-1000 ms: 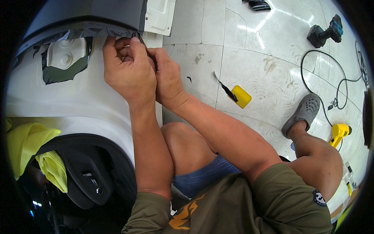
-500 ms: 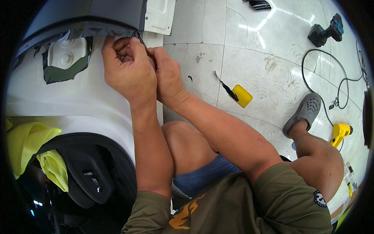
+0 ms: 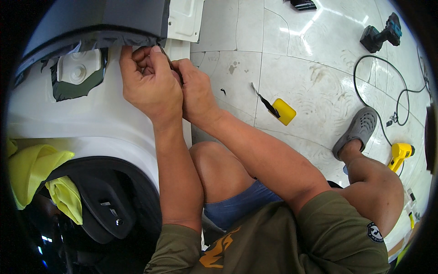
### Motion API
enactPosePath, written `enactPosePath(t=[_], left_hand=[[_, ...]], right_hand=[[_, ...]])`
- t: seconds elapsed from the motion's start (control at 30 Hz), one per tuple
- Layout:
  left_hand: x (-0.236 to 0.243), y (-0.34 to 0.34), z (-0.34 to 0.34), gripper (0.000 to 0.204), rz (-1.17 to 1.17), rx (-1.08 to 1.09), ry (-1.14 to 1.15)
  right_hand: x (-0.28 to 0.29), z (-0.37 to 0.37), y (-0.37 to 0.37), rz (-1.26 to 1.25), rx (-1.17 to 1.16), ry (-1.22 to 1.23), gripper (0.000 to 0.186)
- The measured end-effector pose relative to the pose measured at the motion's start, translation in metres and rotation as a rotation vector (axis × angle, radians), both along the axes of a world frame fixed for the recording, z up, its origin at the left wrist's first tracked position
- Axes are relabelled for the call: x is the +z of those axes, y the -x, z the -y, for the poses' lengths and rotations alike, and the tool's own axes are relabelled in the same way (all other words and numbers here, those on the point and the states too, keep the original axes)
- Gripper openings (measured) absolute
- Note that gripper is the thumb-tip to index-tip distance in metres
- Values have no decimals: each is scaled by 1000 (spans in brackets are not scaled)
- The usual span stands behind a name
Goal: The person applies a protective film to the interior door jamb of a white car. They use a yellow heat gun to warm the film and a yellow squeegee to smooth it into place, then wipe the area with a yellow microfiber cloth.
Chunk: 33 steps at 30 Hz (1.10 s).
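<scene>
At the lower corner of a dark grey film-covered car panel (image 3: 118,13), both my hands are close together, wrists nearly touching. Loose dark film (image 3: 98,43) hangs in a wrinkled edge along the panel's lower rim. My left hand (image 3: 155,93) is closed, its thumb and fingertips pinching at the film's corner. Beside it, my right hand (image 3: 197,91) is closed too. A thin dark strip of film (image 3: 164,56) runs from the corner down between the hands into the right fingers; its lower end is hidden by them.
White bodywork (image 3: 109,114) lies below the panel, with yellow cloths (image 3: 41,169) over the door opening. On the tiled floor are a yellow pad (image 3: 285,112) with a dark strip on it, a cordless power tool (image 3: 382,34), a cable (image 3: 355,77) and a yellow heat gun (image 3: 400,155).
The view has shifted very slightly. Both hands keep their grip at the panel's corner, with only a tiny movement of the fingers.
</scene>
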<state>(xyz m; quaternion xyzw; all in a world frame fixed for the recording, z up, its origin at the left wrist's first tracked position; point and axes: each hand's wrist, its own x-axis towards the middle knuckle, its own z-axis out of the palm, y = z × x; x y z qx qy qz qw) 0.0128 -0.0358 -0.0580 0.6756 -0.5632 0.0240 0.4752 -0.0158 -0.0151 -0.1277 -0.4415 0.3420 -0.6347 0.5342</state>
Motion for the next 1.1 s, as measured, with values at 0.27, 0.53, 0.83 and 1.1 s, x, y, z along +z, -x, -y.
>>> enactPosePath(t=[0.27, 0.53, 0.83, 1.1], left_hand=[[3, -2, 0, 24, 101, 34, -64], [-3, -5, 0, 49, -41, -44, -4], [-4, -10, 0, 44, 47, -24, -62], [-1, -6, 5, 35, 19, -13, -47]], right_hand=[[2, 8, 11, -52, 10, 56, 11], [-4, 6, 15, -39, 79, -136, 15], [1, 34, 27, 2, -55, -77, 18], [4, 73, 29, -39, 65, 77, 32]])
